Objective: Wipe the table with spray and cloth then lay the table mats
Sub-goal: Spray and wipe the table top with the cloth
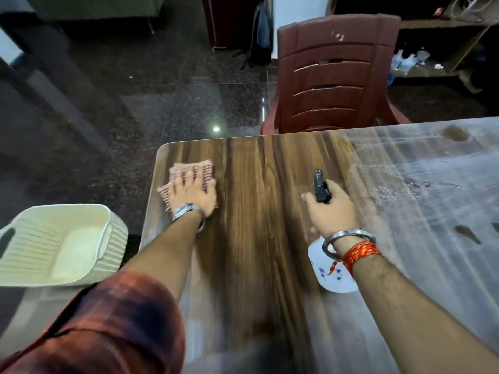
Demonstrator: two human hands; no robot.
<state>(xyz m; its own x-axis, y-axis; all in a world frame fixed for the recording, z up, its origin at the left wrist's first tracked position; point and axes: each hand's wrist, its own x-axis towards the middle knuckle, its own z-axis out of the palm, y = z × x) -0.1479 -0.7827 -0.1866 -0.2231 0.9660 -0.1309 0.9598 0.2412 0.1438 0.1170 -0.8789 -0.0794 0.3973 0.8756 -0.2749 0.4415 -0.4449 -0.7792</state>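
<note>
Wipe phase, mats not started. Left hand [193, 194] is flat, fingers straight and spread, pressing the striped cloth [189, 171] onto the table [256, 225] near its far left corner. Right hand [333, 211] is wrapped round the neck of the spray bottle [320, 186], nozzle pointing away from the person over mid-table, white body low by the wrist. Can't tell if a finger is on the trigger. To do this well, my take: mist the bare wood ahead of the cloth, not the cloth hand. Short bursts, bottle low, so spray doesn't drift onto the chair [334, 76] behind the far edge. Wipe in overlapping straight passes along the grain, far edge toward near edge, full palm pressure, and run the cloth over the rounded corner and rim. The right part of the table lies under a hazy clear sheet [432, 179]; that zone probably needs the sheet wiped or lifted, can't tell which from here. Refold the cloth once a face gets damp. Park the bottle off the wiped area before mats go down. Count: two hands, one cloth, one spray bottle, one table, one chair, one cream basket [56, 244] just left of the table. One watch [186, 210] on the left wrist, one metal bangle [348, 237] plus one red thread [361, 252] on the right. Mats: zero that I can make out in view.
</note>
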